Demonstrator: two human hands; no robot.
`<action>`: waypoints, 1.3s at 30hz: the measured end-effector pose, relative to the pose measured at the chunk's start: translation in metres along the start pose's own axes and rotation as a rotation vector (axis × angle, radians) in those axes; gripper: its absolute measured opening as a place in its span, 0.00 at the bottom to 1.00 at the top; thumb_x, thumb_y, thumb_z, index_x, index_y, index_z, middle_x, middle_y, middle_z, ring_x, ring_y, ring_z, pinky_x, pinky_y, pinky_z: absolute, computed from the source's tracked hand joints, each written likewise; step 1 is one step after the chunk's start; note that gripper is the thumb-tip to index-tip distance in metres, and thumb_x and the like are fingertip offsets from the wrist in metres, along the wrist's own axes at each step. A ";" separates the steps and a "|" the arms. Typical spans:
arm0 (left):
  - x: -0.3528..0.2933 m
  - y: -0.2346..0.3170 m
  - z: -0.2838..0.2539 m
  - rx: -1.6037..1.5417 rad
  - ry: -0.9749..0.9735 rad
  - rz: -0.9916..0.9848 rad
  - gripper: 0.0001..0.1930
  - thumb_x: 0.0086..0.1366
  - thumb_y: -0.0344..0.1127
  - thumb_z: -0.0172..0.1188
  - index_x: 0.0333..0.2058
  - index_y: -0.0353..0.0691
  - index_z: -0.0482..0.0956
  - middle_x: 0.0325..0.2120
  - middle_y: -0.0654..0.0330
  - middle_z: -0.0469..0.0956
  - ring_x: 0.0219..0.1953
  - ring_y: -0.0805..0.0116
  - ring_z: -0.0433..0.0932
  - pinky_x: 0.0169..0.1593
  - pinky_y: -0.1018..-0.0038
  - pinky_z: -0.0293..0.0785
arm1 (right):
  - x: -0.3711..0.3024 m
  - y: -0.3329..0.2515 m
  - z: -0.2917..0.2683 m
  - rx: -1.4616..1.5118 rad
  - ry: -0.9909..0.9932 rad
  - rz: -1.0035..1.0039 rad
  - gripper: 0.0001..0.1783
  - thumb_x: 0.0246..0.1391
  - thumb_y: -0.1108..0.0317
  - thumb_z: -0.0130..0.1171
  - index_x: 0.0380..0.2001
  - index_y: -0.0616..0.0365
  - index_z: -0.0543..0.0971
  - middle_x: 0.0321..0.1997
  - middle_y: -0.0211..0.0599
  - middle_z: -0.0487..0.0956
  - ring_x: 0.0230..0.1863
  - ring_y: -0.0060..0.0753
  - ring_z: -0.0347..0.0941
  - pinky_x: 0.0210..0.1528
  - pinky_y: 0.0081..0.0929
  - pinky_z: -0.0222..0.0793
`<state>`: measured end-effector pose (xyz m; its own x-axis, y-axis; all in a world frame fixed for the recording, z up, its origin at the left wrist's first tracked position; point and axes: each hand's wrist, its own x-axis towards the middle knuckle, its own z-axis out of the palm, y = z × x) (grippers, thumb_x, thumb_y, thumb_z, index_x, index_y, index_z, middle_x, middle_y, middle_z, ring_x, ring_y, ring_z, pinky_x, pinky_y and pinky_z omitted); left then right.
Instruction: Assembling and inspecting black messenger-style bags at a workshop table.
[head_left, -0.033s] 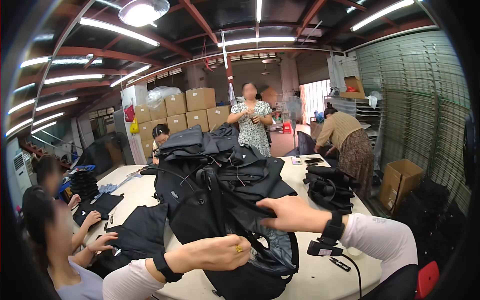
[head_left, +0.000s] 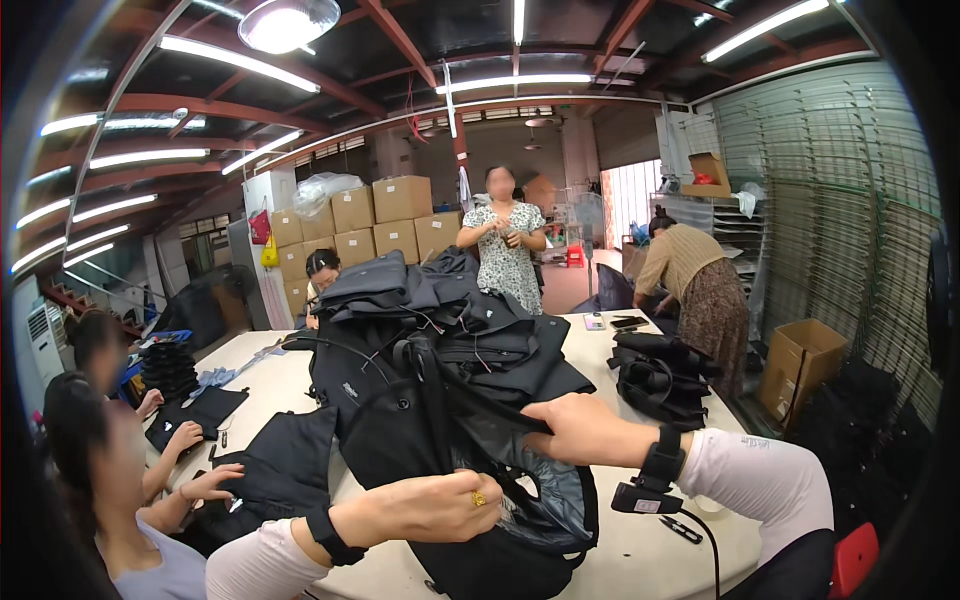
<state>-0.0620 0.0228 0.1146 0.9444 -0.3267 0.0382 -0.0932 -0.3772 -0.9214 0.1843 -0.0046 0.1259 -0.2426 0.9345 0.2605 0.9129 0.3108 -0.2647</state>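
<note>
A black backpack (head_left: 400,430) stands on the white table (head_left: 650,545) right in front of me, its mouth open and the grey lining (head_left: 545,500) showing. My left hand (head_left: 440,505), a gold ring on one finger, grips the bag's lower front edge. My right hand (head_left: 580,430) pinches the upper rim of the opening. Both wrists carry black bands, and a small black device (head_left: 640,495) with a cable hangs under the right one. Behind the bag rises a tall pile of black backpacks (head_left: 450,310).
Two seated people at the left handle black fabric pieces (head_left: 275,470). Another black bag (head_left: 660,375) lies on the table's right side, with phones (head_left: 625,323) beyond it. One person stands at the far end, another bends at the right. Cardboard boxes (head_left: 385,220) are stacked behind; an open one (head_left: 800,365) sits on the floor.
</note>
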 end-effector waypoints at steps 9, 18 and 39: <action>-0.005 0.007 0.010 -0.326 -0.188 -0.190 0.09 0.56 0.42 0.57 0.29 0.43 0.76 0.33 0.63 0.76 0.42 0.67 0.74 0.44 0.72 0.70 | 0.009 0.016 0.000 0.003 0.425 -0.257 0.13 0.50 0.76 0.55 0.40 0.61 0.80 0.36 0.50 0.82 0.39 0.53 0.80 0.42 0.41 0.76; 0.018 0.037 0.014 -0.725 -0.154 -0.400 0.34 0.63 0.62 0.56 0.55 0.37 0.76 0.54 0.44 0.74 0.57 0.51 0.73 0.59 0.54 0.66 | 0.004 0.016 -0.002 0.021 0.511 -0.302 0.13 0.49 0.75 0.55 0.40 0.62 0.80 0.35 0.50 0.82 0.38 0.53 0.80 0.41 0.42 0.76; 0.007 0.053 0.022 -0.413 -0.210 -0.291 0.28 0.64 0.51 0.56 0.48 0.28 0.79 0.38 0.55 0.78 0.46 0.59 0.73 0.57 0.66 0.64 | -0.010 0.025 -0.038 -0.186 0.640 -0.318 0.16 0.44 0.76 0.58 0.40 0.58 0.82 0.31 0.46 0.82 0.33 0.50 0.80 0.37 0.41 0.75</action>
<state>-0.0531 0.0201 0.0577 0.9884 0.0063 0.1515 0.1051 -0.7488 -0.6544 0.2217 -0.0127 0.1518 -0.3177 0.5026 0.8040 0.8847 0.4622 0.0606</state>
